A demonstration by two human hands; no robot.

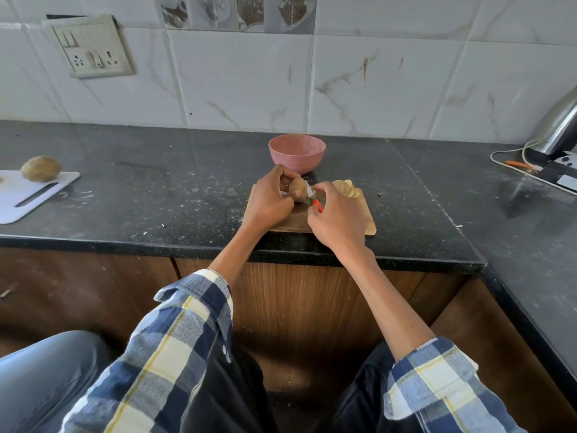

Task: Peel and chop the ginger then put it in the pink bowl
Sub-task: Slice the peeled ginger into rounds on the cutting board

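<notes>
My left hand [271, 198] grips a brown, unpeeled piece of ginger [298, 189] above the wooden cutting board [370, 225]. My right hand [337, 218] holds an orange-handled peeler [314, 200], its metal blade against the ginger's right side. A pale peeled piece of ginger [345, 187] lies on the board's far right corner, partly behind my right hand. The pink bowl [297, 153] stands just behind the board and looks empty.
A white cutting board [28, 198] with a brown lump [40, 168] on it lies at the far left of the black counter [156, 195]. A steel appliance [559, 126] with cables stands at the right. Peel scraps speckle the counter.
</notes>
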